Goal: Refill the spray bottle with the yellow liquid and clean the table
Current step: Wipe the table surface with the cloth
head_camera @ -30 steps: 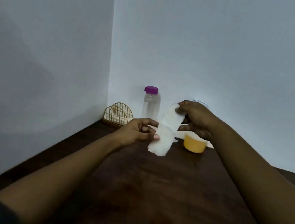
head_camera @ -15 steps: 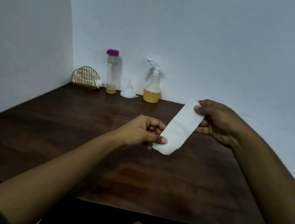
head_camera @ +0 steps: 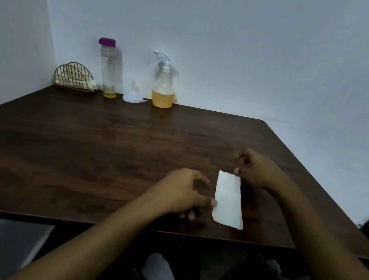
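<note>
A folded white paper tissue [head_camera: 229, 201] lies flat on the dark wooden bench [head_camera: 79, 146] near its front edge, between the two hands. The left hand [head_camera: 184, 194] is loosely curled with a fingertip touching the tissue's left edge; the right hand [head_camera: 255, 169] is half closed at its far corner, gripping nothing that can be seen. The tissue looks light, limp and easily torn, so pressing it flat under the fingers should suit wiping better than pinching a corner. The spray bottle [head_camera: 164, 82], holding yellow liquid, stands at the back wall beside a white funnel [head_camera: 133, 95] and a purple-capped bottle [head_camera: 110, 68]
</note>
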